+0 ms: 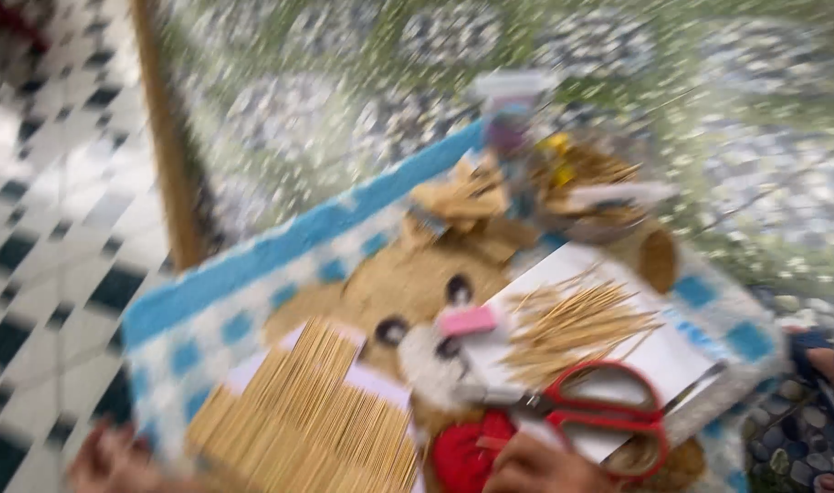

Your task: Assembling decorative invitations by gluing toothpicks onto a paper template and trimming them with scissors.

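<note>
Sticks, thin pale wood laid flat in a tight raft, lie at the mat's near edge, just by my left hand; its grip I can't tell, too blurred. My right hand sits by the red-handled scissors, grip unclear too. Loose sticks fan over white paper. Fluffy blue-checked bear mat on a pebbled floor.

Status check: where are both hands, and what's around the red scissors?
Left hand bare, beside stick mat. Right hand below red scissors, grip unclear. Loose sticks on white sheet beside scissors.
</note>
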